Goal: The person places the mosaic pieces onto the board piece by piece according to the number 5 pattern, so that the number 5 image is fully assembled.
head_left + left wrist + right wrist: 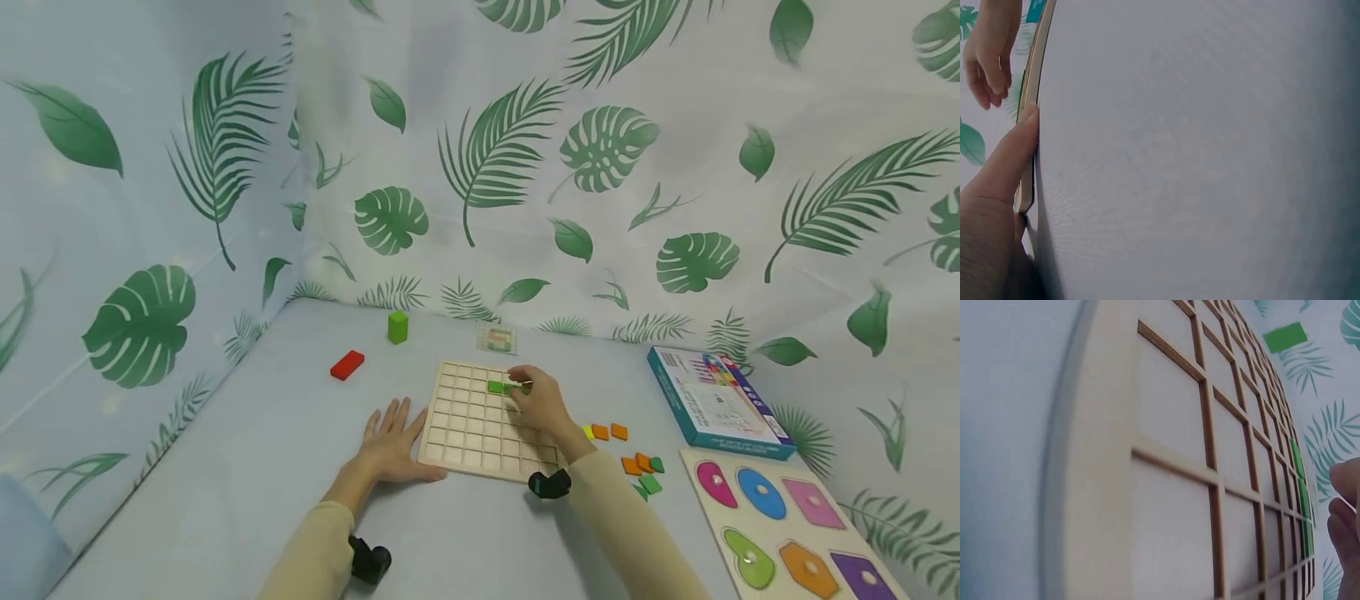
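A pale wooden grid board (474,435) lies flat on the table in the head view. Green tiles (497,387) sit in a row of its squares toward the far right corner. My right hand (542,404) is over that end, fingers bent and fingertips close to the tiles. In the right wrist view the thumb (1346,478) stands apart from a finger beside the green strip (1302,494), with nothing showing between them. My left hand (392,452) rests spread on the table at the near left corner, its thumb (1013,153) against the board's edge.
Orange tiles (618,432) and green tiles (650,483) lie loose right of the board. Farther right are a box (723,400) and a shape puzzle (772,517). A red block (347,365), a green block (397,327) and a small pattern card (497,337) lie beyond the board.
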The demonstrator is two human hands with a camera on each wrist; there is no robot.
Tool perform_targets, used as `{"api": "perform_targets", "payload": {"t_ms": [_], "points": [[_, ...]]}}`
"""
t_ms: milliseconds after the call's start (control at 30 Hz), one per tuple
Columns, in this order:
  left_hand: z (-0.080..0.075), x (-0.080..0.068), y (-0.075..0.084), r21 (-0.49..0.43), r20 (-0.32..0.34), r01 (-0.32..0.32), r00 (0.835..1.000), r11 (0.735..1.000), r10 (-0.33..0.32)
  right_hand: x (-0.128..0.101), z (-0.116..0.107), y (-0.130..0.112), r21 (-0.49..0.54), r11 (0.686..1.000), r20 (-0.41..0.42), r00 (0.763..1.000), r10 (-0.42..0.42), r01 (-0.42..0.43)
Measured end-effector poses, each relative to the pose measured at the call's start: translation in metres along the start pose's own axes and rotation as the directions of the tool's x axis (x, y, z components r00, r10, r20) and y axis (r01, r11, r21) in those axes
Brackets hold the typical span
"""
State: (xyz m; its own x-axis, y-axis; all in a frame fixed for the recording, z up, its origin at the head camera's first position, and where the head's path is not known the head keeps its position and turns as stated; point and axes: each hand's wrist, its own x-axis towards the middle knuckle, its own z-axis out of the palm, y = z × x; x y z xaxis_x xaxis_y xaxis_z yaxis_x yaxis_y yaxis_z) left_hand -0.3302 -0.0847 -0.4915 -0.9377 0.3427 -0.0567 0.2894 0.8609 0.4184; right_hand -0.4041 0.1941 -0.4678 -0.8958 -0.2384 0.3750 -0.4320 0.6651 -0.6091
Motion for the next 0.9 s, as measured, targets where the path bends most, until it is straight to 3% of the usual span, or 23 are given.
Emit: {"api": "perform_targets", "payload": {"t_ms": [133, 300, 500, 633, 900], "points": [[0.003, 0.003, -0.005, -0.014, 0.014, 0.010, 1.000, 1.000, -0.009, -0.009, -0.013, -0.003, 0.003, 1.000, -0.020, 1.000, 0.010, -0.010], [-0.012, -0.009, 0.008, -0.042, 0.032, 0.007, 0.999, 0.999, -0.006, -0.021, -0.029, 0.001, -0.009, 1.000, -0.035, 0.999, 0.030, -0.030], [-0.004, -0.002, 0.001, -0.029, 0.010, -0.010, 1.000, 1.000, 0.011, -0.034, -0.045, 0.009, -0.017, 0.998, -0.050, 0.997, 0.055, -0.055], [0.000, 0.001, -0.003, -0.032, -0.011, -0.019, 1.000, 0.999, 0.019, -0.045, -0.057, 0.014, -0.041, 0.999, -0.081, 0.996, 0.021, -0.025], [-0.009, -0.007, 0.007, -0.030, 0.020, -0.002, 1.000, 1.000, 0.002, -0.074, -0.089, 0.033, -0.126, 0.990, -0.100, 0.994, 0.045, -0.057]]}}
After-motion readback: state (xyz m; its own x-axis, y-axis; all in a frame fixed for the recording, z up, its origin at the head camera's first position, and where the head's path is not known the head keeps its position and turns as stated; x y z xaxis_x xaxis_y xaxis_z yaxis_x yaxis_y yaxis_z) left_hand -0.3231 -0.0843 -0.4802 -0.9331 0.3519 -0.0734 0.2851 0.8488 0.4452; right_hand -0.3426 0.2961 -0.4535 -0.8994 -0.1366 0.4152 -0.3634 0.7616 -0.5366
